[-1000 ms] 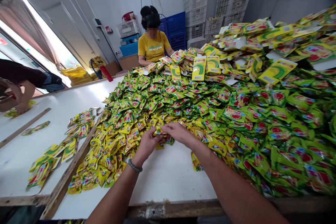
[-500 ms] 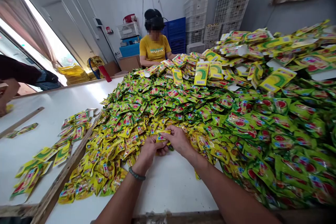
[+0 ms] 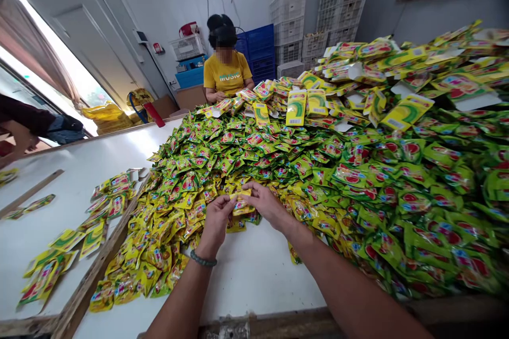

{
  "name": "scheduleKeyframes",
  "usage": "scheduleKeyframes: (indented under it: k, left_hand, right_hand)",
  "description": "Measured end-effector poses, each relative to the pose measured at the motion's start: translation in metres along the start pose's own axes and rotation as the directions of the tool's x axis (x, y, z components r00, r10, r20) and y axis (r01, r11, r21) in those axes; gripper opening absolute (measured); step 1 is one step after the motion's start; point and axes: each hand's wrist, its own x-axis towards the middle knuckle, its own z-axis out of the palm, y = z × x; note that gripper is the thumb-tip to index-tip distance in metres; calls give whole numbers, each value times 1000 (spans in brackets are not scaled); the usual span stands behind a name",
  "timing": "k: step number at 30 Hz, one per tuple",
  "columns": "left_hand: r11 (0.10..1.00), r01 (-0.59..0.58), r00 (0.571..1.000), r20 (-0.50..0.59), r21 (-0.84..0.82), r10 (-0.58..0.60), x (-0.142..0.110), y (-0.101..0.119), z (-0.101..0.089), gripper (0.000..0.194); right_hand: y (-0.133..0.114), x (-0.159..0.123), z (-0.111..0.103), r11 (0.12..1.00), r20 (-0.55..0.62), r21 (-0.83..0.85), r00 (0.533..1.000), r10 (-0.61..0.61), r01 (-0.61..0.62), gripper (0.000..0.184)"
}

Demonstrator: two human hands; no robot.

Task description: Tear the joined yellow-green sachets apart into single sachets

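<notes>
One yellow packet (image 3: 241,205) is at the frame's centre, pinched between fingertips of the left hand (image 3: 217,220) and right hand (image 3: 265,205). Much seems left: the heap of loose packets (image 3: 278,153) spreads from centre to right; boxes (image 3: 93,238) lie at left. Both forearms reach up from the bottom edge, converging.

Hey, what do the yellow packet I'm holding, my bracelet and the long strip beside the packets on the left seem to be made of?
Yellow packet: probably thin plastic film, judging by its slightly shiny printed surface, though foil is possible. Bracelet: dark greenish, bead-like segments; stone, glass or plastic, I can't tell. Long strip: likely bare wood, matte and rough, from its brown, uneven surface.
</notes>
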Motion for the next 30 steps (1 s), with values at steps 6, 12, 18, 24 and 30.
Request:
scheduleKeyframes:
  k: [6,12,18,24,30]
  left_hand:
    - [939,-157,982,-53,307,182,8,-8,7,29]
    - [427,-138,955,6,893,297,4,-15,17,34]
    - [681,-24,994,-57,732,97,9,-22,8,30]
    - [959,44,999,4,281,-46,7,-11,-9,31]
    - [999,35,997,70,14,-36,1,3,-9,31]
  right_hand:
    - [-7,0,-5,949,-75,-317,997,-19,-5,23]
    - [-15,3,-21,772,-312,-623,945,-96,-128,20]
    - [-16,4,-25,768,-250,-629,967,-51,-122,16]
    - [-13,-1,-20,865,97,-484,991,-96,131,12]
    - [0,-2,-2,930,28,-363,998,-48,55,9]
